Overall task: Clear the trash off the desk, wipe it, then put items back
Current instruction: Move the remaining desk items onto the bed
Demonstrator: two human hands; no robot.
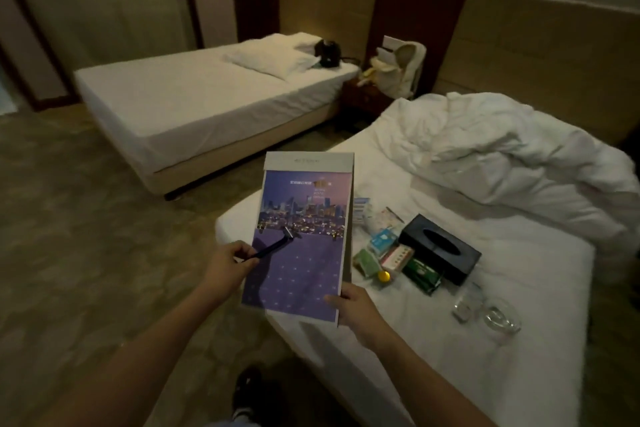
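Your left hand (227,265) pinched the razor (273,246) over the brochure (304,236), which your right hand (355,305) gripped by its corner above the bed (450,340); that loose pinch risked dropping the razor to the floor

You hold the poster board (304,236) over the near bed (485,305) edge; right of it lie small packets (381,246), tissue box (440,248), then glasses (485,308) nearer you.
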